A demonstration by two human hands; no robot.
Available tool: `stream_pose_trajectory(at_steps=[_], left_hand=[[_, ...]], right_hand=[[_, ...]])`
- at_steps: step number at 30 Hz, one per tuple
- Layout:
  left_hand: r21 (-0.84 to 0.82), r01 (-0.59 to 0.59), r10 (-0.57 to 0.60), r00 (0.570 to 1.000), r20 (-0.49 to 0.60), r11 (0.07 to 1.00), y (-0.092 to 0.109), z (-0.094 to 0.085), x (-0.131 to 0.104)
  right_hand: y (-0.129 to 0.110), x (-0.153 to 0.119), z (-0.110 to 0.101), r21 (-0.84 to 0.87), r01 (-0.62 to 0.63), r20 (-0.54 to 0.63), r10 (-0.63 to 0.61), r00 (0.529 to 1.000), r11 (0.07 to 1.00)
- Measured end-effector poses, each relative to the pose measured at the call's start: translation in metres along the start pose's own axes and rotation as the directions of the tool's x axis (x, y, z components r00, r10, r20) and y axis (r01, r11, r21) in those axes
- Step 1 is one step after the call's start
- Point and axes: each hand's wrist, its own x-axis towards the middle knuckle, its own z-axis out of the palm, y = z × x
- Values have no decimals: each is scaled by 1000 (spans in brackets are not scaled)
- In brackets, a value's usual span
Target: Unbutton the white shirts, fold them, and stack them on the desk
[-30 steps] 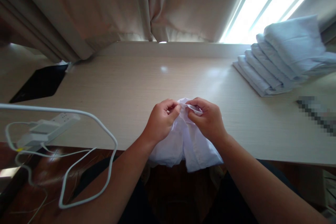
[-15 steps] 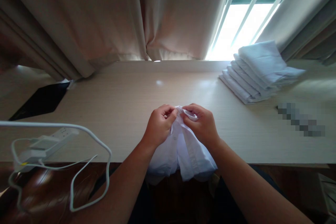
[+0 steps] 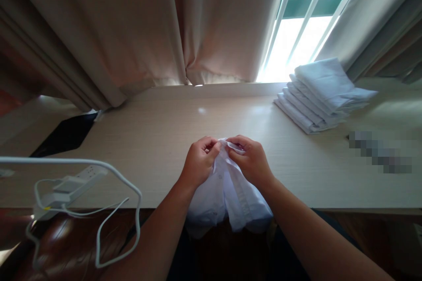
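A white button-up shirt [image 3: 237,197] hangs over the near edge of the table, its front placket and a few buttons facing me. My left hand [image 3: 200,160] pinches the top of the shirt, at what looks like the collar, between thumb and fingers. Close beside it, my right hand [image 3: 249,156] grips the other side of the same top edge. Both hands are closed, with their thumbs toward each other. The fabric under the fingertips is partly hidden.
A stack of folded white garments [image 3: 313,99] lies at the back right of the table [image 3: 148,140]. A blurred-out object [image 3: 379,151] is at the right. On the left are a black flat item [image 3: 66,135], a power strip [image 3: 70,186] and a looping white cable [image 3: 136,189]. Curtains [image 3: 148,30] hang behind.
The view has shifted slightly, so the table and its objects sit a little lower. Both hands keep hold of the shirt top with almost no movement.
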Motion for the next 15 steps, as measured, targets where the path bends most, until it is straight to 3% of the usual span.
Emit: stream_pose_trajectory(at_steps=[9, 15], left_hand=[[15, -36, 36, 999, -2, 999, -1, 1, 4], [5, -59, 60, 998, -27, 998, -15, 1, 16]], right_hand=[[-4, 4, -2, -10, -13, -22, 13, 1000, 1000], [2, 13, 2, 12, -16, -38, 16, 999, 1000]])
